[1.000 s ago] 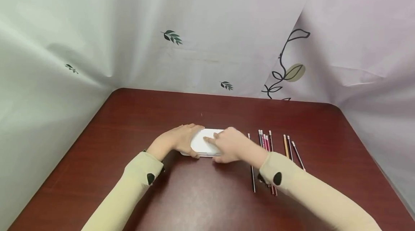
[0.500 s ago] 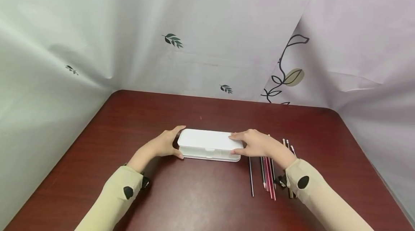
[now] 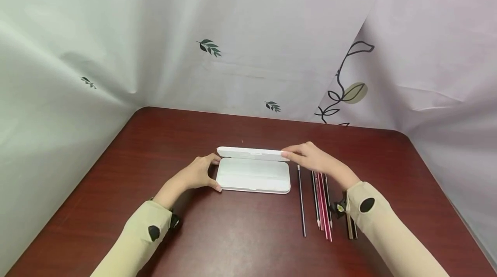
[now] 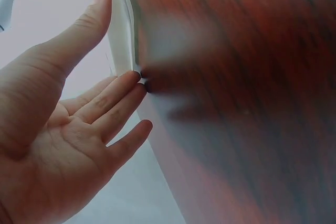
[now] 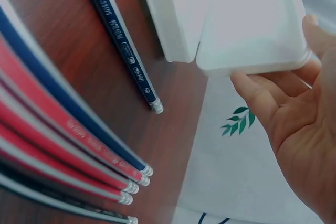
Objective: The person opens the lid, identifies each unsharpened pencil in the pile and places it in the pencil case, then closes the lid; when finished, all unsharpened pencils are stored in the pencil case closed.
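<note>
A white hinged pencil case (image 3: 252, 177) lies lengthwise on the table with its lid (image 3: 248, 153) tipped up along the far side. Its inside shows plain white. My left hand (image 3: 194, 174) spans the case's left end, thumb at the near corner and fingers at the far corner. In the left wrist view its fingers (image 4: 123, 98) look nearly straight, tips right at the white edge. With thumb and fingers my right hand (image 3: 316, 159) pinches the lid's right end. The right wrist view shows this lid (image 5: 252, 24) standing away from the base (image 5: 170, 17).
One dark blue pencil (image 3: 301, 208) lies just right of the case. Farther right is a bunch of red and dark pencils (image 3: 322, 203). More pencils (image 3: 351, 228) are partly hidden under the right forearm. A white leaf-printed sheet (image 3: 240, 61) hangs behind the table (image 3: 240, 234).
My hands have drawn apart from over the case to its two ends. Half a second ago the lid was down; now my right hand has raised it back.
</note>
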### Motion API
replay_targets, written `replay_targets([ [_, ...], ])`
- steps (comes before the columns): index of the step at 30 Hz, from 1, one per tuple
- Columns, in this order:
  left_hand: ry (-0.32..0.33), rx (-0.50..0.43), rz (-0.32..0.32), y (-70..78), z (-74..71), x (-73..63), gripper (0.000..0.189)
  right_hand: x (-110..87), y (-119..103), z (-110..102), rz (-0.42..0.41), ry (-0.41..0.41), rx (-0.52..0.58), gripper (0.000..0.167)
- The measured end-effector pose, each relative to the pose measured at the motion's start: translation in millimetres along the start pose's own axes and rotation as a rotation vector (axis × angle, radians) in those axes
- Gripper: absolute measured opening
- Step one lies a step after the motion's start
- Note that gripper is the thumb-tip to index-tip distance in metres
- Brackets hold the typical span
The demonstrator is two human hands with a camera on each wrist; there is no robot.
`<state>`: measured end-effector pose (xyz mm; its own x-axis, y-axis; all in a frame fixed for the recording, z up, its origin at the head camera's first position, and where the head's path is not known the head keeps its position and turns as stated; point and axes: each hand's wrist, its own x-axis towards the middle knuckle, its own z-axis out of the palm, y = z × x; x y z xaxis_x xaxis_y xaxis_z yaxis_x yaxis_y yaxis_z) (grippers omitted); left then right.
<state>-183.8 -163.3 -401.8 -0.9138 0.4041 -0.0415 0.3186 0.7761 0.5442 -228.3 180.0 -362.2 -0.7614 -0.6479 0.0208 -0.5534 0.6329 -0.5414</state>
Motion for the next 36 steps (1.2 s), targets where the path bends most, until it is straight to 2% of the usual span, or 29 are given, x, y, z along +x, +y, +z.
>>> replay_targets([
  [7, -0.005, 0.015, 0.044, 1.1, -1.1, -0.1, 0.088, 16.3, 2.3, -8.0, 0.171, -0.041, 0.289, 0.047],
  [12, 0.002, 0.011, 0.087, -0.5, 0.4, 1.5, 0.088, 30.7, 9.2, -12.9, 0.208, -0.058, 0.345, 0.047],
  [20, -0.029, -0.039, 0.084, -2.8, 0.3, 3.2, 0.093, 45.2, 34.4, -1.6, 0.217, 0.046, 0.335, 0.039],
  [25, -0.032, -0.053, 0.095, -3.0, 0.7, 4.2, 0.091, 44.9, 42.0, 5.3, 0.241, 0.12, 0.31, 0.041],
  [31, -0.061, -0.074, 0.093, -2.3, 1.1, 7.4, 0.092, 29.6, 31.8, 4.2, 0.247, 0.153, 0.243, 0.047],
  [36, -0.063, -0.07, 0.09, -6.3, -2.0, 5.7, 0.091, 9.0, 23.1, 7.4, 0.22, 0.12, 0.197, 0.049],
])
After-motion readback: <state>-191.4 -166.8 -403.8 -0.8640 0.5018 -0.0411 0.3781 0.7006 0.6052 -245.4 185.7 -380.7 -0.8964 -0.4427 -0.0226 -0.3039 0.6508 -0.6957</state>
